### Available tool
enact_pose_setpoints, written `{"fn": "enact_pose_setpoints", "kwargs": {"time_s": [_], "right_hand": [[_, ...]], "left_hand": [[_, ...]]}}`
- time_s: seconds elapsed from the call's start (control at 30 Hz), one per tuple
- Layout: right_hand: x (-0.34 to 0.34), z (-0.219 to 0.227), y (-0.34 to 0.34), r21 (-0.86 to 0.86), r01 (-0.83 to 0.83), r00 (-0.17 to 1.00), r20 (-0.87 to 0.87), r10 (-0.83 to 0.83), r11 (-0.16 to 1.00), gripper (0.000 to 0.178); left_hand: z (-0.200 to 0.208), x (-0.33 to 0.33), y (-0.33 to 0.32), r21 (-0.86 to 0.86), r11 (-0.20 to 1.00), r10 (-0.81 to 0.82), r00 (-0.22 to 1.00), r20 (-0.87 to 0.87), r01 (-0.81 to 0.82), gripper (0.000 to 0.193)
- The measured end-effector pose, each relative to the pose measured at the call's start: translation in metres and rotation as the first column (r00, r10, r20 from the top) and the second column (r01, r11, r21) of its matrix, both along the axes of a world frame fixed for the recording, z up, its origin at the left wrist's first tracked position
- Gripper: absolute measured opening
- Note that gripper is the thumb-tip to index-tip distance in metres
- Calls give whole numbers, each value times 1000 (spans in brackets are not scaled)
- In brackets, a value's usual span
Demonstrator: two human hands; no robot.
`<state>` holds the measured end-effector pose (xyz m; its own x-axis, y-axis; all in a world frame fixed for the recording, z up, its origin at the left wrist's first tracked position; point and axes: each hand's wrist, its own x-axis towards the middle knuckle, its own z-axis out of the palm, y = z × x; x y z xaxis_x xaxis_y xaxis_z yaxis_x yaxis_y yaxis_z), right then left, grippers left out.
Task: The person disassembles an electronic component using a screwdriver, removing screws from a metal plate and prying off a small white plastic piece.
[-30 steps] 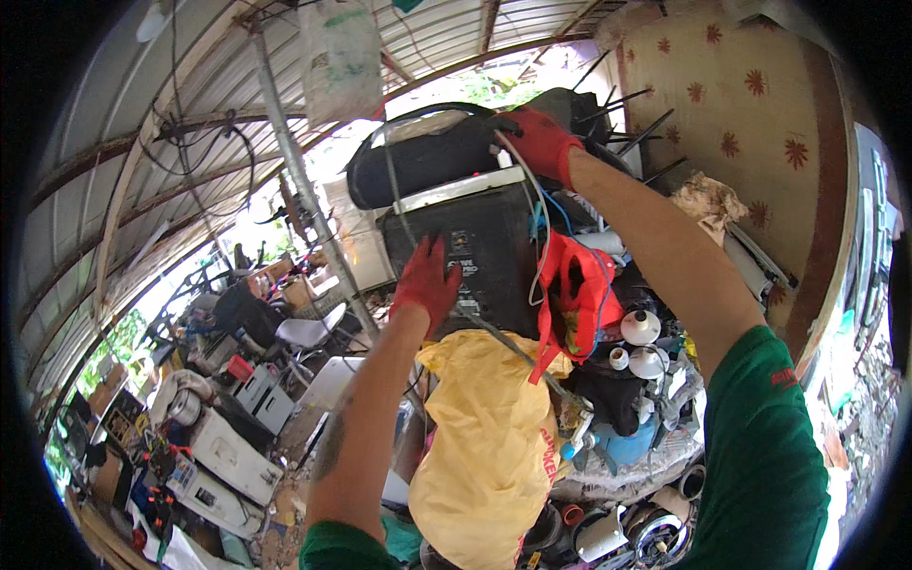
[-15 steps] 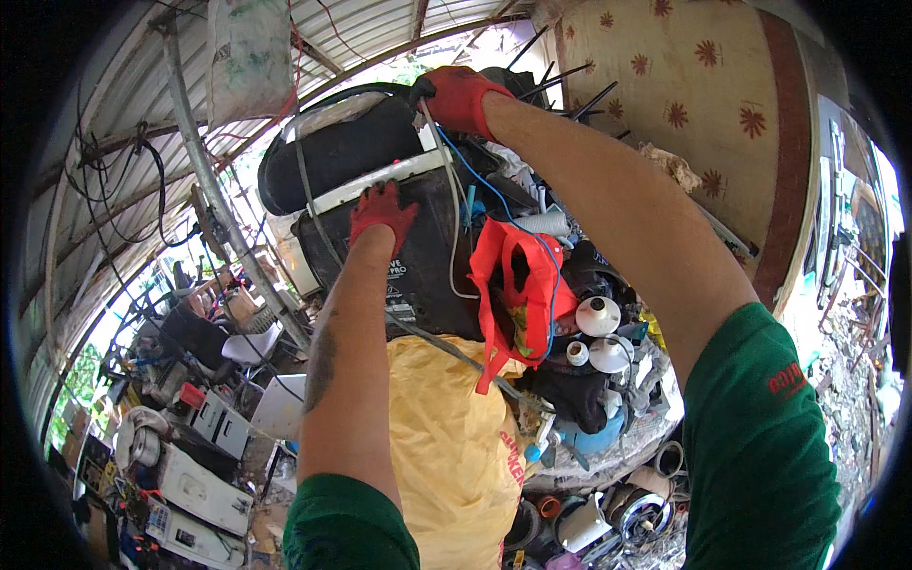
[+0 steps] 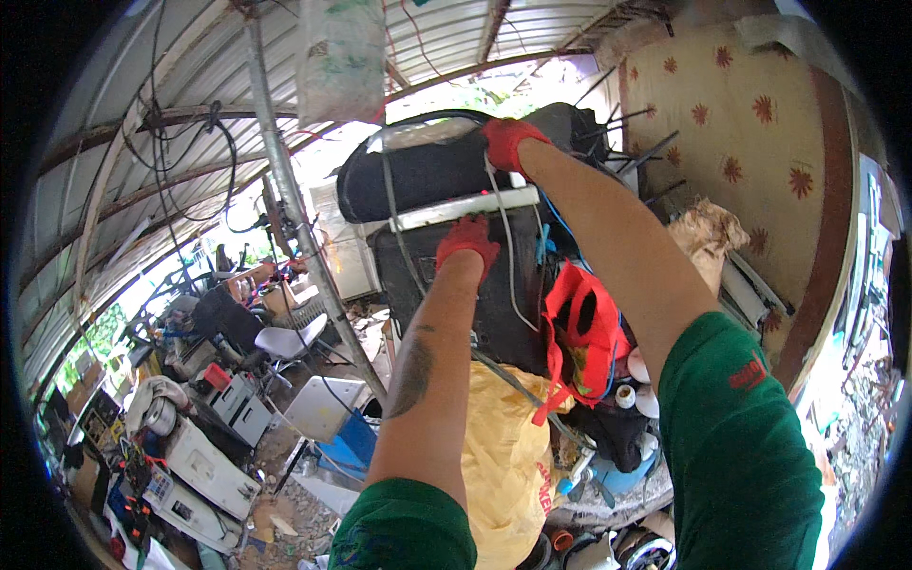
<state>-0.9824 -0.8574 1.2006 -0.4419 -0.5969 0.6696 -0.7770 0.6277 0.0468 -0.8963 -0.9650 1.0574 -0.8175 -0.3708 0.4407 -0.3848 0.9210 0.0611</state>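
Note:
In a red glove, my left hand (image 3: 467,247) lies against the front of a large black case (image 3: 418,266), just below a white bar (image 3: 446,209). Its fingers are stretched out and hold nothing. Farther up, my right hand (image 3: 513,142), also red-gloved, is closed at the right end of a black rounded bag-like thing (image 3: 408,169) on top of the case. From under its fingers a grey cord (image 3: 506,218) hangs down across the case. A second grey strap (image 3: 394,209) runs over the bundle on the left. Below hangs a red bag (image 3: 570,332).
A yellow sack (image 3: 499,465) bulges in front of the case. White bottles (image 3: 624,396) and mixed scrap sit at its right. A metal pole (image 3: 285,190) slants down on the left, past a white chair (image 3: 288,337) and heaped appliances (image 3: 214,475). A flower-patterned panel (image 3: 731,171) stands right.
My view has swung left, so the bundle and both hands appear farther right and lower. The right hand stays at the bag's end and the left hand remains against the case.

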Motion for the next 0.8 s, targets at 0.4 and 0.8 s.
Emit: {"fn": "enact_pose_setpoints", "kwargs": {"time_s": [0.4, 0.8], "right_hand": [[-50, 6, -24, 261, 52, 999, 2, -55, 964, 47], [-41, 2, -22, 218, 85, 996, 13, -90, 972, 40]], "left_hand": [[9, 8, 7, 41, 999, -33, 992, 118, 28, 74], [9, 6, -1, 41, 998, -42, 989, 142, 36, 74]]}}
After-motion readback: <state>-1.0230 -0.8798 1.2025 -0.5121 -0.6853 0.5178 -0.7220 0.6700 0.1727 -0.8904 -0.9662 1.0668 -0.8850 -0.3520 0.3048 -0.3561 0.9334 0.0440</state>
